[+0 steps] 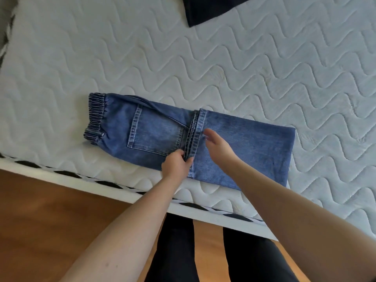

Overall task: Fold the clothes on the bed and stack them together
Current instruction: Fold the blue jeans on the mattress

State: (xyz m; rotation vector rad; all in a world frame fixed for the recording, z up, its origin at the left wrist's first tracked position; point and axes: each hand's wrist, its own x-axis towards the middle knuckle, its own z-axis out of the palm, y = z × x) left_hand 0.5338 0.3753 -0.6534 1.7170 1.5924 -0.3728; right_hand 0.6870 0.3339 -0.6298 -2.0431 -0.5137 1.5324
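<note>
The folded jeans [234, 143] are lying near the mattress [264, 64] edge. The left hand [176, 165] is pinching their hems; the right hand [218, 146] is hovering, fingers spread. A dark garment [205, 9] is lying well apart.

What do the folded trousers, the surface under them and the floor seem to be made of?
Jeans: blue denim, matte and faded, with pale contrast stitching on the back pocket and hems, and a gathered elastic waistband.
Mattress: white quilted fabric, soft-looking, stitched in wavy lines.
Floor: brown with a slight sheen, probably wood or laminate; the grain is too blurred to tell which.
</note>
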